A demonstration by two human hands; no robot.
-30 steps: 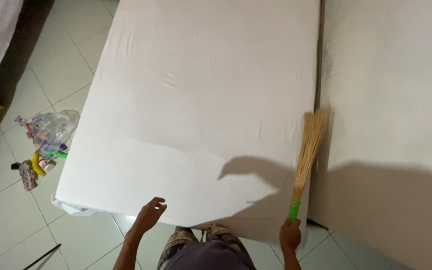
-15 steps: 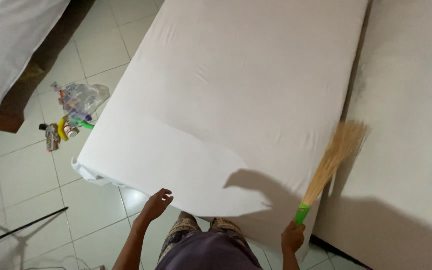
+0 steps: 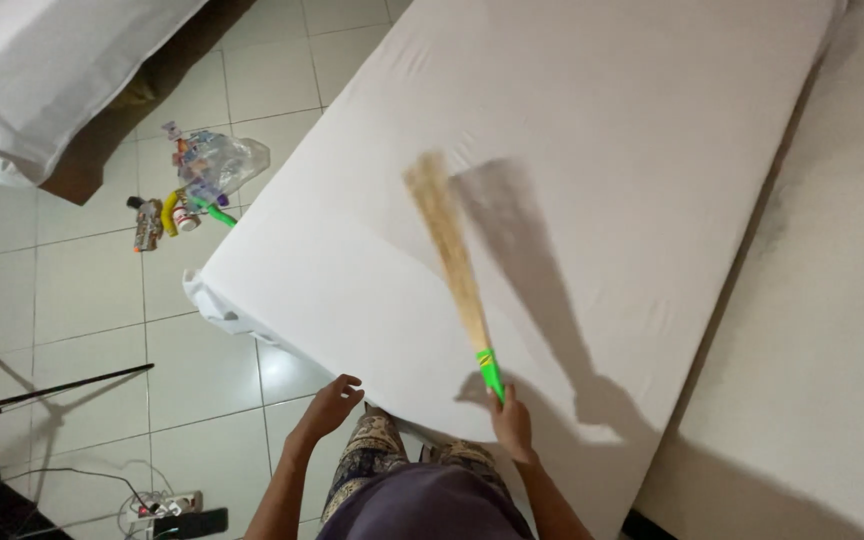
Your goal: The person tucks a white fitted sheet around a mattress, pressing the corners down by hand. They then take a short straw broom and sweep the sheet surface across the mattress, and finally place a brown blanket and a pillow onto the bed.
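Note:
My right hand grips the green handle of a straw hand broom. Its bristles lie blurred over the middle of a white-sheeted mattress, pointing up and left. My left hand hovers with fingers apart at the mattress's near edge, holding nothing. I stand at the foot of the mattress in patterned trousers.
A second white mattress lies close on the right across a dark gap. On the tiled floor at left sit a clear plastic bag with small bottles, another bed, a dark stand and a power strip.
The broom has swung from the right edge of the mattress leftward across its middle. The view has shifted, so the mattress sits more diagonally.

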